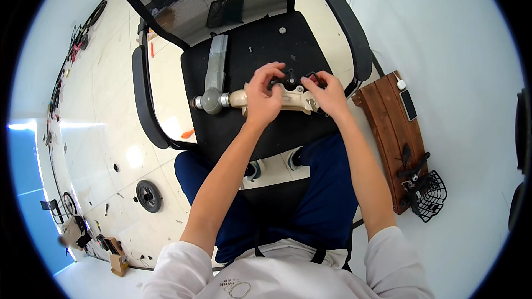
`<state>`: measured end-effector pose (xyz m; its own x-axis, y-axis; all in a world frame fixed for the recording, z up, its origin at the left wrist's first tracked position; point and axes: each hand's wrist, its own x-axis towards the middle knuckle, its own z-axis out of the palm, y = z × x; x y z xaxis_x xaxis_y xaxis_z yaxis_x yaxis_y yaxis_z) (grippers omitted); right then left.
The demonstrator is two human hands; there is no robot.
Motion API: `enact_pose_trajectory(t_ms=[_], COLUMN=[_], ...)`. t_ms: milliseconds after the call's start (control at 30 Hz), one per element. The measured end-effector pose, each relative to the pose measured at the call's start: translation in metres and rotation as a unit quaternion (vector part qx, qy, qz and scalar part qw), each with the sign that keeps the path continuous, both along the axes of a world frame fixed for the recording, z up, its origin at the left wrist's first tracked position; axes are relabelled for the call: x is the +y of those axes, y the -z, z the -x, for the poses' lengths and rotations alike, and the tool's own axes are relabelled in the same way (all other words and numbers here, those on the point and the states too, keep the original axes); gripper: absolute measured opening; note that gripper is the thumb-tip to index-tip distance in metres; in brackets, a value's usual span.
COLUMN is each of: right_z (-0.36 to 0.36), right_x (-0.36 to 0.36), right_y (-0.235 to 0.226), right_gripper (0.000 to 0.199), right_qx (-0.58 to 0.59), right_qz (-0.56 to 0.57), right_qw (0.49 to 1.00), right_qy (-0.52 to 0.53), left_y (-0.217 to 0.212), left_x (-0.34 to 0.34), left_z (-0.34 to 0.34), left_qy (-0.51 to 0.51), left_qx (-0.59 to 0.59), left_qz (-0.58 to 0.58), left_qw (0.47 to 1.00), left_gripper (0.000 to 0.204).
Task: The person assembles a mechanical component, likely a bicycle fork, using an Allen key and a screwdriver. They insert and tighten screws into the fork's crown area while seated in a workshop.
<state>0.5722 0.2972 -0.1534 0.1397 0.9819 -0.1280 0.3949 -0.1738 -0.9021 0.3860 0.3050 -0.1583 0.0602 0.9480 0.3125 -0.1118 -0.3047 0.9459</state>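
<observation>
Across the black chair seat (199,61) lies a beige metal frame part (291,99), joined at its left end to a grey rounded joint (211,101). A flat grey bar (217,58) runs from that joint toward the backrest. My left hand (263,94) rests over the beige part, thumb and curved fingers apart. My right hand (327,93) is at the part's right end, thumb and forefinger pinching a small bent black piece (316,80), perhaps a hex key. Between the hands, a black fitting with a bolt (291,80) shows beside the beige part.
Small loose hardware, including a round grey piece (282,30) and a bolt (250,50), lies on the seat. Chair armrests (145,97) flank it. A wooden bench (388,127) to the right bears a phone (408,105) and a black basket (431,196). A wheel (149,196) lies on the floor.
</observation>
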Motion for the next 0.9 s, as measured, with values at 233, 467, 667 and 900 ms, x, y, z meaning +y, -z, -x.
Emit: enact_pose_trajectory(t_ms=[233,467,667,900], right_z=[0.026,0.049,0.100,0.162], right_x=[-0.023,-0.018,-0.009,0.014], right_y=[-0.005,-0.033,-0.049,-0.063], right_gripper=[0.037,0.035,0.024,0.028], right_qx=[-0.017,-0.109,-0.118,0.106], right_qz=[-0.020,-0.090,-0.186,-0.066], right_qw=[0.995,0.986,0.974,0.992], right_qy=[0.095,0.085,0.057,-0.002], left_y=[-0.001,-0.010,-0.004,0.001], left_x=[-0.006,-0.014,-0.003,-0.006], left_z=[0.069,0.092,0.121,0.161], left_qy=[-0.034,-0.041,-0.058,-0.049], left_qx=[0.397,0.427,0.441,0.425], left_qz=[-0.066,-0.027,0.040,0.085], left_qw=[0.915,0.903,0.895,0.900], left_gripper=[0.020,0.032,0.034,0.033])
